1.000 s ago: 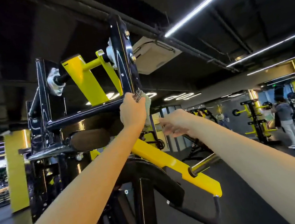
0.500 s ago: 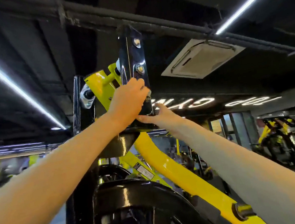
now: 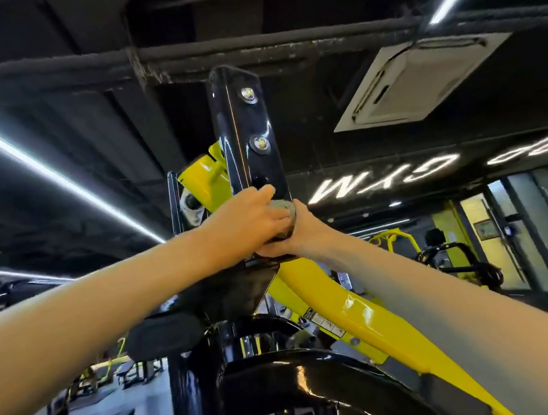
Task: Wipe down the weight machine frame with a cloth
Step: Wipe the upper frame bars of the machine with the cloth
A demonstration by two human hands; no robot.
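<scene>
The weight machine's black upright post (image 3: 247,131) with two bolts rises above me. A yellow lever arm (image 3: 340,306) slants down to the right from it. My left hand (image 3: 250,219) is curled round a grey cloth (image 3: 283,208) and presses it against the lower part of the post. My right hand (image 3: 298,233) grips the post just below and beside the cloth, touching my left hand. Most of the cloth is hidden between the two hands.
A curved black frame piece (image 3: 307,375) and a black pad (image 3: 164,334) lie below my arms. A ceiling air-conditioning unit (image 3: 416,83) and light strips (image 3: 36,167) are overhead. Other yellow gym machines (image 3: 444,255) stand to the right.
My view has tilted up and closer to the post. My right hand has moved from free air onto the post beside the cloth. My left hand stays on the cloth at the post.
</scene>
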